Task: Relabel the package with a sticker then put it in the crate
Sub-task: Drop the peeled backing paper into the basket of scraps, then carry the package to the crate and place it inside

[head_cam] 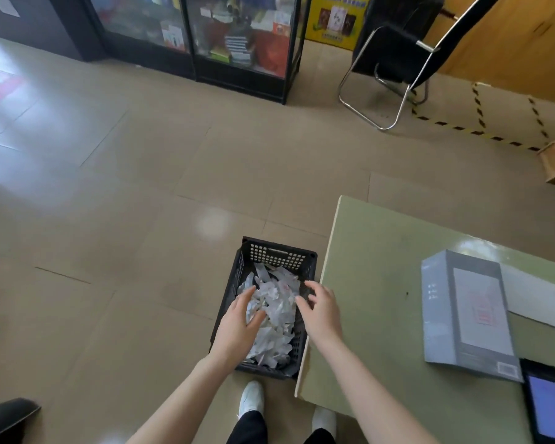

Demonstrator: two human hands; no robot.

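Your left hand [237, 328] and right hand [321, 310] hover over the black crate [277, 254] on the floor — each grip wide, holding nothing. Crumpled white paper scraps [277, 302] fill it. The grey package [465, 312] lies on the bench [366, 283].

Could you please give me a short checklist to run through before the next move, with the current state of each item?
1. Left hand free: ok, open over the crumpled white paper scraps.
2. Right hand free: ok, fingers spread, holding nothing.
3. Black perforated plastic crate within reach on the floor: ok, beside the green table.
4. Room in crate: not ok, scraps cover its bottom.
5. Grey rectangular box package ready: ok, lying flat on the table.
6. New sticker applied: cannot tell.
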